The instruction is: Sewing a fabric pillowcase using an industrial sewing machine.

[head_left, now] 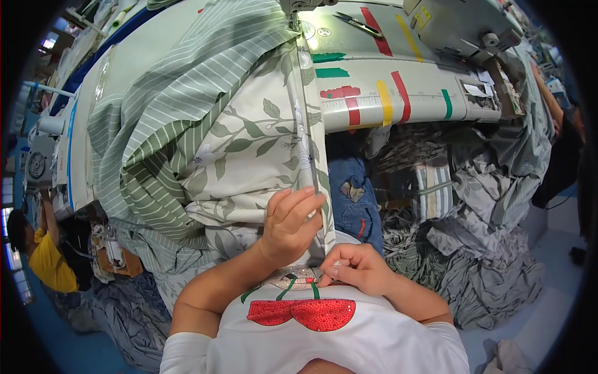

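Observation:
Leaf-printed cream fabric (249,134) with a green striped side (193,68) runs from the sewing machine's needle area (295,22) down to my lap. Its long folded edge hangs toward me. Over that edge is my left hand (291,225), its fingers loosely bent and a little apart, with no grip visible. Close to my body, my right hand (356,268) is closed in a pinch at the lower end of the fabric's edge. The exact bit between its fingertips is partly hidden.
Thread snips (359,25) lie on the machine bed (423,93), which carries coloured tape strips. Jeans (355,199) cover my lap at the right. Heaped grey-green fabric (492,249) lies beyond. Another person in a yellow top (53,265) is at the far left.

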